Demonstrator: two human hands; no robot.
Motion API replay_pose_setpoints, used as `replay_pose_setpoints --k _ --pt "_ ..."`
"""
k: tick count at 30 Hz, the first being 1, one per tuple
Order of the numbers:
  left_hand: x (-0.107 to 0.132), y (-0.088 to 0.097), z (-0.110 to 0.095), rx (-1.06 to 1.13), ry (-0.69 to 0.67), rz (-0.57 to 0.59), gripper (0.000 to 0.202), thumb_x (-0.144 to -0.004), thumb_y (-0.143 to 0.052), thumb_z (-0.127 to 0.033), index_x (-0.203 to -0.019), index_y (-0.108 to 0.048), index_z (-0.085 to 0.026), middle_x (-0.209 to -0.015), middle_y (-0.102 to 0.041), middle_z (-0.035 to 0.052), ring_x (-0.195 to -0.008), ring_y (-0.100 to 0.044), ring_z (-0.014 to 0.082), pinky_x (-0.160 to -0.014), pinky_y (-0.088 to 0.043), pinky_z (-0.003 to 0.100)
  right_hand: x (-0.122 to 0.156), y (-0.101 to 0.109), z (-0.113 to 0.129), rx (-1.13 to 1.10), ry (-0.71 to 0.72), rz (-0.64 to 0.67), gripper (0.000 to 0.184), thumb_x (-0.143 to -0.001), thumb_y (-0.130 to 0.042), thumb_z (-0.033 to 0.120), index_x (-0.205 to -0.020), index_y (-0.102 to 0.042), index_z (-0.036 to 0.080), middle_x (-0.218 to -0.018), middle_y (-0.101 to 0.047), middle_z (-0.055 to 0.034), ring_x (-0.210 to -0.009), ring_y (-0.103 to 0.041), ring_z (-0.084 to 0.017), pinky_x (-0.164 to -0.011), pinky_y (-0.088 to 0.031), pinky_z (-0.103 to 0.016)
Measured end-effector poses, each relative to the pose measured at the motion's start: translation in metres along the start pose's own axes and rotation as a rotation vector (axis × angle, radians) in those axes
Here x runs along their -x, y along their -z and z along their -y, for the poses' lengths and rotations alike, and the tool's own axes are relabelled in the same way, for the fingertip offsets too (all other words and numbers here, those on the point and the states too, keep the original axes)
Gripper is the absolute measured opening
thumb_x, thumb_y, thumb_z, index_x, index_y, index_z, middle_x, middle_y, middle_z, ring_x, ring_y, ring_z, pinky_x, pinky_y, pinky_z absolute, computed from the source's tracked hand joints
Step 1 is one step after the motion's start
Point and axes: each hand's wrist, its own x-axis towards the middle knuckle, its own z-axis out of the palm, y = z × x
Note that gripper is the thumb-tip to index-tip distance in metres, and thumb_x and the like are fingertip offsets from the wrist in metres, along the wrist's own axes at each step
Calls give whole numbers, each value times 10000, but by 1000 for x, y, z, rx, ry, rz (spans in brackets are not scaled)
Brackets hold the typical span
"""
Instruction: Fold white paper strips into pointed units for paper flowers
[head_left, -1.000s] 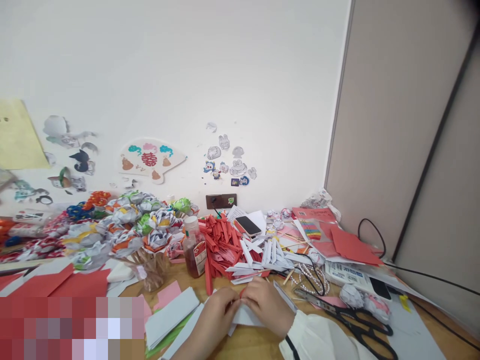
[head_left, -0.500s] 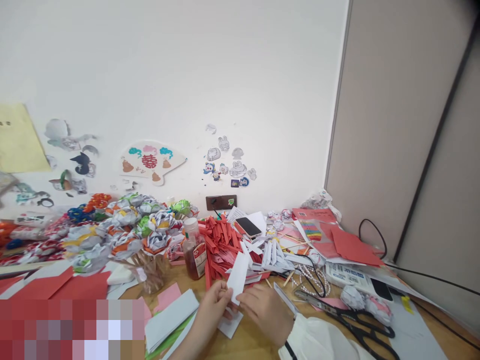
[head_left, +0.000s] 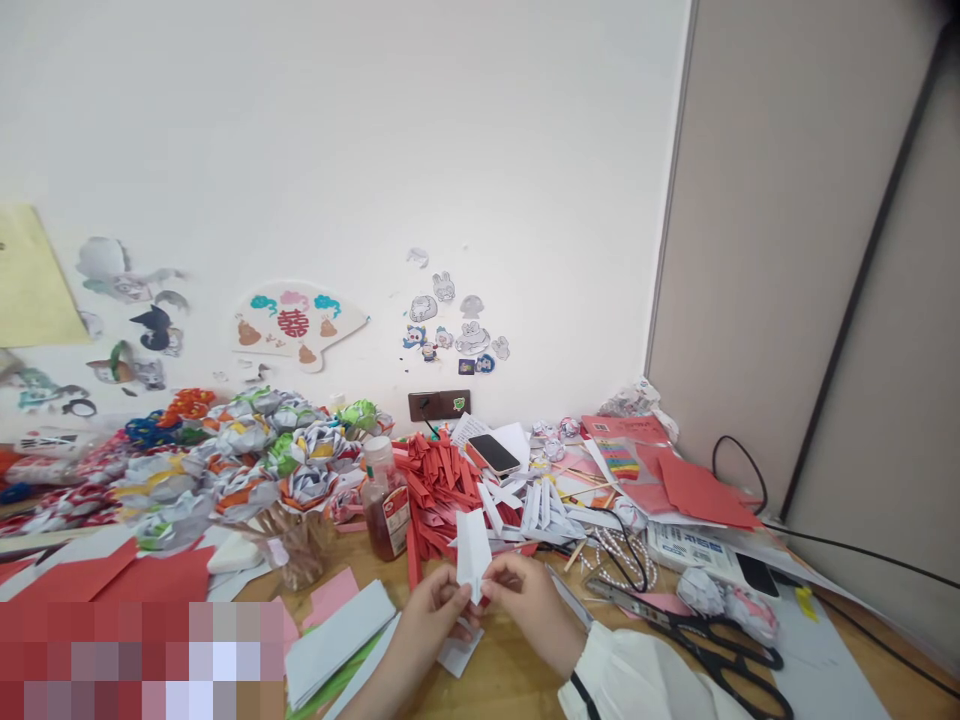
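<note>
Both hands hold a folded white paper strip (head_left: 473,547) upright just above the wooden table (head_left: 510,685). My left hand (head_left: 437,615) pinches its lower left edge. My right hand (head_left: 529,605), in a white sleeve, pinches the lower right side. A second white paper piece (head_left: 459,655) lies flat on the table under the hands. Just behind them sits a pile of folded red paper strips (head_left: 439,490) and a pile of folded white strips (head_left: 544,508).
A bunch of paper flowers (head_left: 255,465) stands in a clear cup at left, with a small bottle (head_left: 384,500) beside it. A phone (head_left: 493,452) lies behind the piles. Black scissors (head_left: 712,650), cables and red sheets (head_left: 694,485) crowd the right. White sheets (head_left: 337,640) lie at front left.
The hands were pressing the paper flat on the table a second ago. They have since lifted the folded white strip and turned it upright between the fingers.
</note>
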Motion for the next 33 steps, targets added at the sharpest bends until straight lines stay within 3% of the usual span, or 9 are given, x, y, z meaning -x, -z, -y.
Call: replay_pose_setpoints --k 6,13,25,29,33 --pt "1 -1 -3 -38 23 24 420 -558 -621 -523 -678 -472 -150 -546 -595 -17 -488 -564 119 -452 -418 227 -2 1 -8 -75 -24 -17 183 -638 -594 208 -809 -542 164 -654 -568 8 -609 -560 -137 -581 -441 -254" --pt "3 -6 -5 -68 101 -5 477 -527 -607 -553 -734 -484 -141 -495 -580 -18 -437 -548 125 -433 -408 240 -4 -1 -15 -68 -17 -60 152 -620 -580 171 -765 -533 162 -606 -505 31 -584 -509 -117 -552 -398 -227" --pt "5 -12 2 -199 49 -33 445 -527 -578 -577 -646 -467 -163 -451 -561 -25 -373 -506 121 -415 -391 250 -1 -6 -19 189 49 -120 80 -632 -526 128 -696 -538 173 -575 -494 35 -562 -485 -114 -523 -375 -213" --pt "5 -13 1 -167 84 -34 442 -512 -587 -571 -640 -463 -167 -415 -542 -37 -339 -487 115 -384 -373 239 -2 -6 -19 67 27 -76 50 -705 -482 185 -742 -512 170 -582 -532 18 -542 -532 -127 -513 -403 -229" --pt "5 -10 1 -104 113 -6 446 -503 -614 -550 -654 -480 -152 -430 -567 -22 -351 -515 117 -383 -387 231 -1 -5 -17 25 35 -76 149 -730 -466 194 -877 -475 173 -558 -517 32 -534 -538 -130 -520 -407 -235"
